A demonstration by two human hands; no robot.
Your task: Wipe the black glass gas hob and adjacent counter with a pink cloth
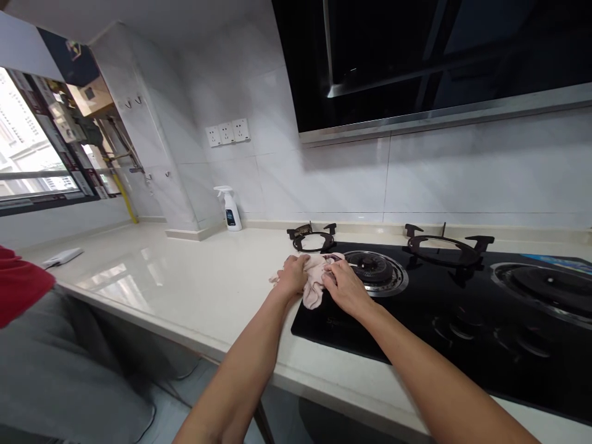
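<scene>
While a long, cream-coloured, glossy stone countertop runs below a pale marbled wall, a broad black glass range hood with a silver metal lower edge hangs over its right part. Beneath the hood, a flat black glass gas stove is set on the countertop, its two round burners uncovered. At the far left, partly cut off, is another person in a red top and grey trousers.

Of two black, ring-shaped metal pot supports, the right one straddles the stove's back edge, and the left one rests by the stove's back left corner. A white plastic spray bottle with a dark label stands upright near the wall.

Both bare hands meet at the stove's left edge, beside the left burner. The left hand grasps a crumpled, pale pink cloth, and the right hand grips its right side with bent fingers. The cloth lies bunched between them, drooping onto the black glass.
</scene>
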